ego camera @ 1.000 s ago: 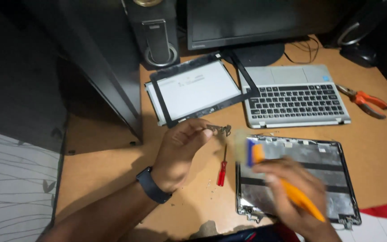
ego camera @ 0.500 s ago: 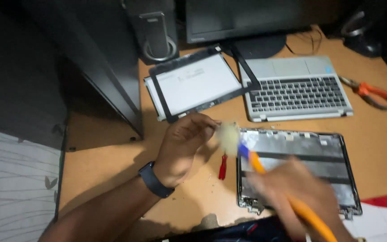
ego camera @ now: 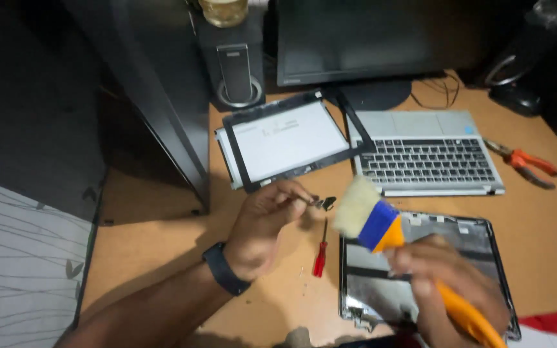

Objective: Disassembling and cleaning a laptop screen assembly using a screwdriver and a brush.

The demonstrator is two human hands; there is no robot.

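While the left hand (ego camera: pixel 262 227) hovered over the desk (ego camera: pixel 156 225), we noted its thumb and forefinger pressed together on a small dark metal part (ego camera: pixel 322 203), prob. a hinge bracket, though blur left its exact shape uncertain. That part stuck out to the right of the fingertips, above the wood and clear of it. The right hand (ego camera: pixel 443 277) was wrapped in a fist round the orange handle of a paintbrush (ego camera: pixel 381 225); blur hid the individual fingers. The brush's long axis ran diagonally, from the handle at lower right up to the pale bristles at upper left, and the bristle tip sat just beside the pinched part, on its right; we could not tell whether they touched. So the part lay between the two hands, w/ the left gripping it and the brush head closing the gap. Below the part, a red screwdriver (ego camera: pixel 320 250) lay on the desk, roughly upright in frame. The right hand was over a dark laptop lid shell (ego camera: pixel 472 238). A keyboard base (ego camera: pixel 427 158) and a loose screen panel (ego camera: pixel 288 142) lay farther back, orange pliers (ego camera: pixel 527 162) at far right.
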